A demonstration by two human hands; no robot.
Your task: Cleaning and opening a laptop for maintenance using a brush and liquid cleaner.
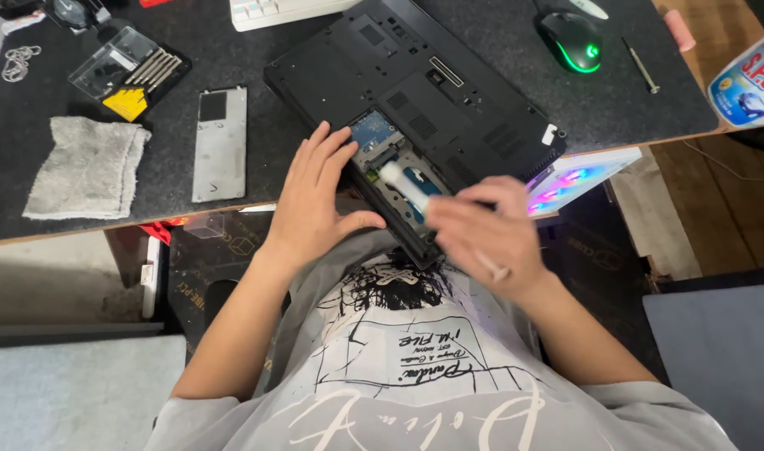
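Looking down from the head view, we rest our open left hand (315, 196) flat on the upturned laptop (415, 100) on the counter (106, 209), steadying it, while our right hand (482, 234) grips a white brush (407, 190) in the opened bay.
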